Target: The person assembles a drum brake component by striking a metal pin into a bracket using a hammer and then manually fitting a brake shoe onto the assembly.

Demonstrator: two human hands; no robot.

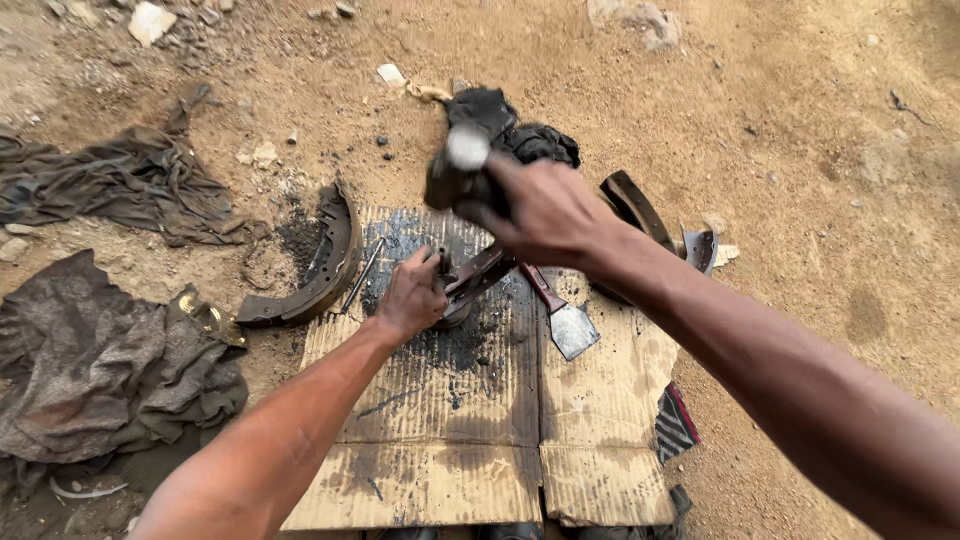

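Observation:
My right hand (545,210) is raised over the cardboard, gripping a hammer (458,165) whose head is blurred and points left. My left hand (412,292) presses down on a curved, rusty brake shoe (478,275) that rests on the dirty cardboard sheet (450,400). The fingers of the left hand wrap around a small dark part at the shoe's edge, and I cannot tell what that part is. A flat metal scraper with a red handle (562,318) lies just right of the held shoe.
Another brake shoe (318,268) lies on the dirt left of the cardboard, with a thin metal rod (362,275) beside it. A third shoe (640,212) sits at the right. Dark rags (110,180) (90,360) lie at the left, a black cloth (520,135) behind the hammer.

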